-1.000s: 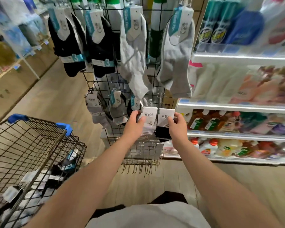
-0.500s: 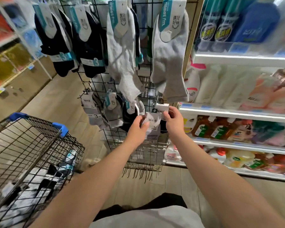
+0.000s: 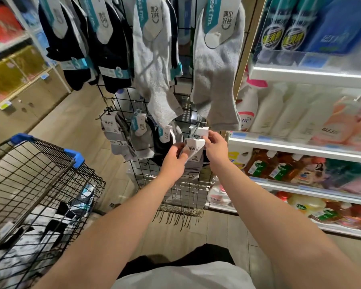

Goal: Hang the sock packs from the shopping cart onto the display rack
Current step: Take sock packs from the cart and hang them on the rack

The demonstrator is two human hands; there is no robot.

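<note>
- We hold one sock pack (image 3: 193, 151) by its white header card, at the lower right of the wire display rack (image 3: 121, 94), about 12 o'clock from our body.
- Left hand (image 3: 173, 161) pinches the card's left edge, thumb on the front, fingers curled behind.
- Right hand (image 3: 214, 146) grips the card's upper right corner, fingers closed on it, just under a second white card (image 3: 202, 131) that sits on a hook (image 3: 196, 125).
- Whether our pack's card is already on the hook we cannot tell.
- Grey socks (image 3: 217, 65) hang right above our hands at 12 o'clock, toe ends close to the right hand; tight overhead.
- Small hung packs (image 3: 115, 136) crowd the rack at 11 o'clock, just beside the left hand.
- Shelf edge (image 3: 279, 142) with bottles runs at 2 o'clock, near the right wrist; little room on that side.
- Shopping cart (image 3: 75, 157) stands at 9 o'clock, well apart from the hands, more sock packs (image 3: 50, 224) lying in its bottom.
- Open floor (image 3: 71, 122) between cart rim and rack, at 10 o'clock.
- Empty hooks (image 3: 175, 217) stick out at the rack's foot, below our forearms.
</note>
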